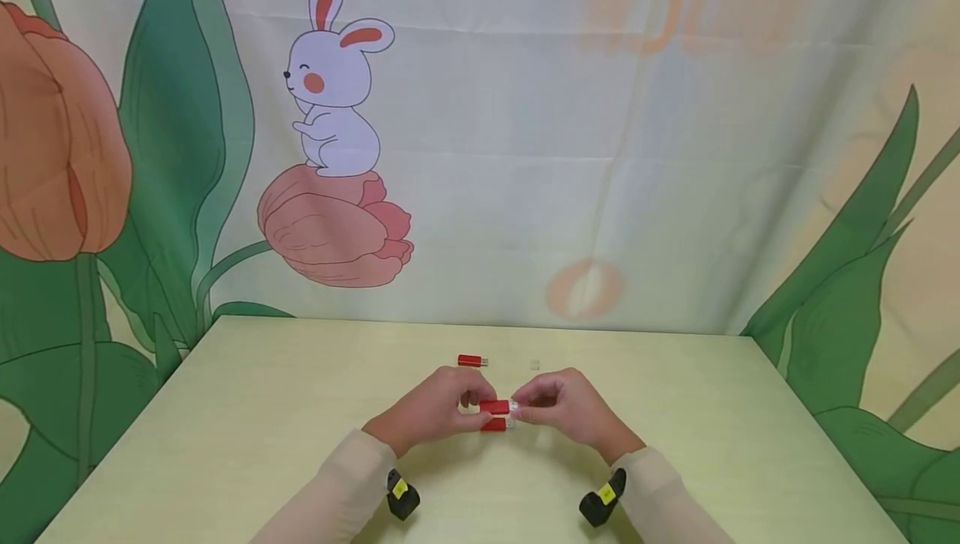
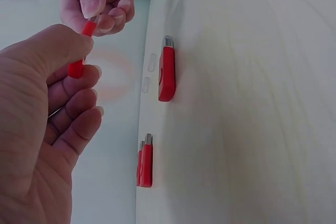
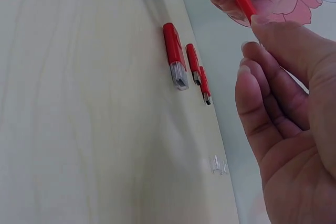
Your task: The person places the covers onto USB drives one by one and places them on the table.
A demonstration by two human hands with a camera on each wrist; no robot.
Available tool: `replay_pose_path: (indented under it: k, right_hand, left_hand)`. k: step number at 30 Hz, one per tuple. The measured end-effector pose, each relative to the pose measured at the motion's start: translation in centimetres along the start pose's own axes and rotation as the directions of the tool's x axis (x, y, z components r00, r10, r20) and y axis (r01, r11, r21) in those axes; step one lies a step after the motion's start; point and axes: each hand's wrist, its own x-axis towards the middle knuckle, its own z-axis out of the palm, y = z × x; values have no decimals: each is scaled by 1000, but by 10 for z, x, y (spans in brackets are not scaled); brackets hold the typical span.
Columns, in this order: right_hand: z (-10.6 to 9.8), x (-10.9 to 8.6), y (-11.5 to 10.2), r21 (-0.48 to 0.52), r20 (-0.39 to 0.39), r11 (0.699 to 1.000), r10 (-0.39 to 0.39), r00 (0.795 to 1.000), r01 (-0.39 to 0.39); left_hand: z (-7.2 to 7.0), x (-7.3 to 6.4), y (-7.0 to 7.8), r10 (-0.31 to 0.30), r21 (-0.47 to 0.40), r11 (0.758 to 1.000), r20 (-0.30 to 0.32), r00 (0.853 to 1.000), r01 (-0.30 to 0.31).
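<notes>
So we've got the left hand point(image 1: 442, 406) with its thumb and fingers pinched onto a red USB stick point(image 1: 493, 406), while its lower fingers are bent and off the stick. Facing it, the right hand point(image 1: 566, 402) is closed down to a pinch too: thumb and fingertips have hold of the stick's pale end, other fingers loosely bent. We can't really tell how much of that end is clear cap and how much is metal plug, since the fingertips hide it. Either way, the stick is up off the worktop point(image 1: 637, 494), bridging the gap between both hands, red body on the left hand's side.

Just on the near side of that pinch, going by the head view, we see a capped stick point(image 3: 175, 56) lying on the worktop, red body toward the left hand, clear cap toward the right.

Past the left hand, on the far side, we've got two uncapped sticks point(image 2: 146, 166) lying side by side, metal plugs showing and pointing to the right hand's side. Past the right hand there are two loose clear caps point(image 2: 149, 72), pretty tiny in the head view but easier to make out from the wrists.

Back from the hands, both wrists carry a small black camera point(image 1: 403, 496) with a yellow patch, next to light sleeves point(image 1: 337, 486). Way out beyond both hands hangs a printed cloth point(image 1: 480, 152), with a white bunny on a pink flower over on the left hand's side.
</notes>
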Motion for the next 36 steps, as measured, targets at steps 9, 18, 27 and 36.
replay_pose_path:
  k: [9, 18, 27, 36]
  right_hand:
    - [-3, 5, 1, -52, -67, 996, 62, 996, -66]
    - [2, 18, 12, -187, -94, 981, 42, 995, -59]
    - [8, 21, 13, -208, -65, 962, 168, 984, -178]
    - [11, 24, 13, -236, -47, 956, 167, 985, -173]
  left_hand:
    - [2, 8, -9, -102, 26, 994, -52, 993, 103]
    - [10, 18, -24, -175, 42, 984, -18, 984, 176]
    - [18, 25, -28, -250, 91, 965, 28, 968, 247]
    - [20, 25, -26, -295, 98, 952, 40, 955, 290]
